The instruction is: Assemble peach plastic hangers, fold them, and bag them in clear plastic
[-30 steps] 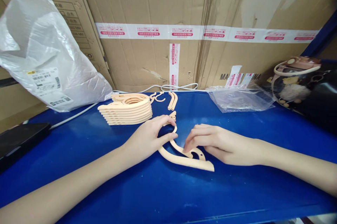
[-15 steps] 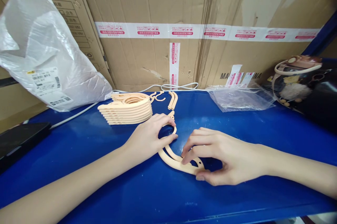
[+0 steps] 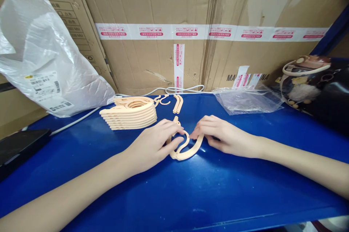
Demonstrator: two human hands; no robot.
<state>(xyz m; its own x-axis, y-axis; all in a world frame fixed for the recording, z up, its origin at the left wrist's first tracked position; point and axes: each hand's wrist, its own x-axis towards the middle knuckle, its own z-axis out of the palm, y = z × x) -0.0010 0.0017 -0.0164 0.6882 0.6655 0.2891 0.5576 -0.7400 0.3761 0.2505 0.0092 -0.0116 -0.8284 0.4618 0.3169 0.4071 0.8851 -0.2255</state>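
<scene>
A cream plastic folding hanger (image 3: 188,155) lies on the blue table between my hands. My left hand (image 3: 162,139) pinches its left part, thumb and fingertips around a curved piece. The curved arm rises to the right, where my right hand (image 3: 219,135) has its fingers closed around the end. That end is hidden by the fingers. Just behind my left hand stands a neat stack of matching hanger pieces (image 3: 131,115). Beyond the hands lie a loose hook (image 3: 165,102) and a pair of curved strips (image 3: 178,104).
A white plastic mailing bag (image 3: 51,61) leans at the left against cardboard boxes (image 3: 152,3). A dark flat device (image 3: 21,152) with a white cable is at the left edge. A clear plastic bag (image 3: 245,101) and a brown-lidded bottle (image 3: 302,79) are at the back right.
My right hand has moved up and away from me, swinging the hanger's arm round from pointing toward the near right to curving up at the right. My left hand keeps its hold.
</scene>
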